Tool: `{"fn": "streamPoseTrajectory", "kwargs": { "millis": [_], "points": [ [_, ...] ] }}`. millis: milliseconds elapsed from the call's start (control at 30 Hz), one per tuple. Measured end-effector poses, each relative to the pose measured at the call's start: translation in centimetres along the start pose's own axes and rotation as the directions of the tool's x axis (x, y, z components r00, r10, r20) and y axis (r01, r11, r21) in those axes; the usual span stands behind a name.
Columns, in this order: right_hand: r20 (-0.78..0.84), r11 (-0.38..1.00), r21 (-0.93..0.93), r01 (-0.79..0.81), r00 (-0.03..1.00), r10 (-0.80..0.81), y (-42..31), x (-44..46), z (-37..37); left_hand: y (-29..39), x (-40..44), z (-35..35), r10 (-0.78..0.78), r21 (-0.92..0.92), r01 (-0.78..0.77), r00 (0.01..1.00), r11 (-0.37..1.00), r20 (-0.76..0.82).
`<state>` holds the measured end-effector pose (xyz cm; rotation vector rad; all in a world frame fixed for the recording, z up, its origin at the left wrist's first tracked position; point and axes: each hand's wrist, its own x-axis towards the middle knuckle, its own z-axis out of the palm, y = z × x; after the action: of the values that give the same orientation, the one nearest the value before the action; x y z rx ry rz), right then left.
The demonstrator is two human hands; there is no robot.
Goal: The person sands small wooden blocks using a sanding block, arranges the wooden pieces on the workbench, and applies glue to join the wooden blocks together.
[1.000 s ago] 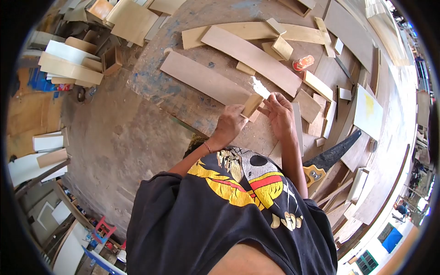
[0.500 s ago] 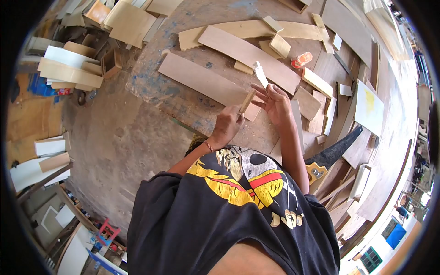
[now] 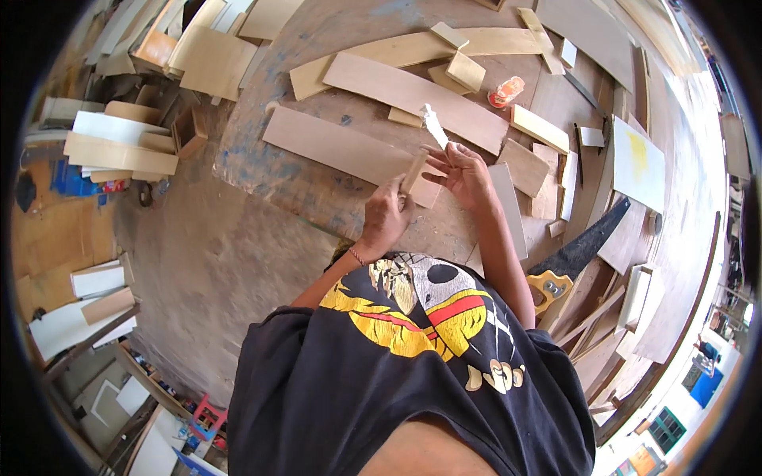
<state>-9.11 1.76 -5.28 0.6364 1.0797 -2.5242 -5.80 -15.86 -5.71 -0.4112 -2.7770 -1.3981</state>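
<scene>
My left hand (image 3: 386,216) is closed around a short, narrow wooden strip (image 3: 413,170), which points up and away from me. In my right hand (image 3: 471,179) is a thin stick (image 3: 434,128) smeared with white, pinched between thumb and finger, the other fingers spread towards the strip. The stick's whitest end points up and left, away from my hand. Both hands are above the worktable's near side, close together. Behind them lies a long brown board (image 3: 341,151), with a second long board (image 3: 413,94) farther off.
A red-and-white container (image 3: 506,92) stands on the worktable (image 3: 254,163) among wooden offcuts. To the right, a handsaw (image 3: 583,246) with a yellow handle lies beside my right forearm. Stacked boards (image 3: 119,143) lie at left, and a pale panel (image 3: 637,174) at far right.
The view has shifted slightly, so the table's things appear a little farther left. Both hands keep their holds on the strip and the stick, and remain close together.
</scene>
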Motion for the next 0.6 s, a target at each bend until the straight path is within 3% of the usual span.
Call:
{"fn": "streamPoseTrajectory", "kwargs": {
  "millis": [33, 67, 133, 167, 200, 267, 433, 500, 533, 600],
  "points": [
    [-0.004, 1.0, 0.007, 0.008, 1.0, -0.008, 0.0, -0.1, 0.1, 0.3, 0.1, -0.3, -0.094, -0.007, 0.094, 0.994, 0.996, 0.064],
    [-0.002, 1.0, 0.02, 0.014, 1.0, -0.014, -0.1, -0.3, 0.4, -0.6, 0.0, 0.0, -0.085, -0.005, 0.086, 0.994, 0.996, 0.071],
    [-0.003, 0.999, 0.041, 0.03, 1.0, -0.03, -0.4, -0.6, 0.6, -1.5, 0.5, -0.1, -0.31, -0.331, 0.328, 0.945, 0.885, 0.106],
    [-0.002, 0.997, 0.063, 0.051, 0.999, -0.051, -0.5, -1.0, 0.6, -1.8, 0.5, -0.3, -0.542, -0.599, 0.609, 0.777, 0.519, 0.321],
    [0.0, 0.994, 0.084, 0.07, 0.998, -0.07, -0.5, -1.3, 0.6, -1.8, 0.5, -0.8, -0.536, -0.595, 0.608, 0.78, 0.526, 0.324],
    [0.038, 0.988, 0.115, 0.098, 0.994, -0.103, -0.6, -2.0, 0.8, -1.7, 0.4, -1.8, -0.476, -0.772, 0.632, 0.701, 0.069, 0.531],
    [0.096, 0.978, 0.156, 0.141, 0.983, -0.157, -0.8, -3.1, 2.1, -2.2, 0.0, -1.6, -0.4, -0.744, 0.664, 0.664, -0.071, 0.631],
    [0.017, 0.964, 0.157, 0.217, 0.975, -0.222, -0.9, -3.3, 2.7, -2.7, 0.1, -1.3, -0.357, -0.731, 0.646, 0.644, -0.221, 0.677],
    [0.019, 0.963, 0.158, 0.218, 0.974, -0.224, -0.7, -3.3, 2.2, -2.8, 0.2, -1.4, -0.357, -0.732, 0.645, 0.645, -0.219, 0.676],
    [-0.01, 0.931, -0.077, 0.357, 0.933, -0.359, -0.3, -3.1, 1.5, -2.7, 0.6, -1.7, -0.361, -0.772, 0.586, 0.684, -0.246, 0.634]
  ]
}}
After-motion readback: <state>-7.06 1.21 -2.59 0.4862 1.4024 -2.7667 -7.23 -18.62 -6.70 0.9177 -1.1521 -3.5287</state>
